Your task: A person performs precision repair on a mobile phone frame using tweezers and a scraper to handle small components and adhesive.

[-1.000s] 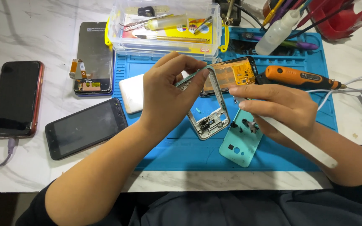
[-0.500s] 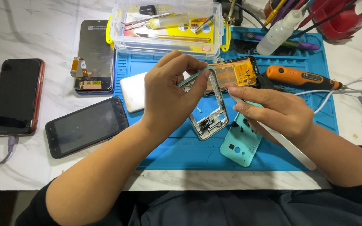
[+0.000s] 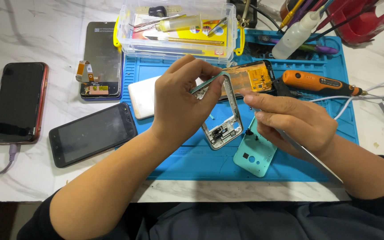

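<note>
Now the left hand (image 3: 178, 104) has tilted the silver, hollow phone frame (image 3: 222, 116) slightly more upright at mid-frame over the blue silicone mat (image 3: 183, 160), fingers pinching its top edge. The right hand (image 3: 296, 124), closed around a slim metal tool (image 3: 310, 155), seemingly tweezers, has crept toward the frame.

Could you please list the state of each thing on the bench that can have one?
Phone frame: stripped, held tilted in left hand.
Right hand: grips a slim metal tool.
Mint back cover: off, lying on blue mat.
Black phone: screen dark.
Red-edged phone: dark, cable plugged in.
Clear box: open.
</note>
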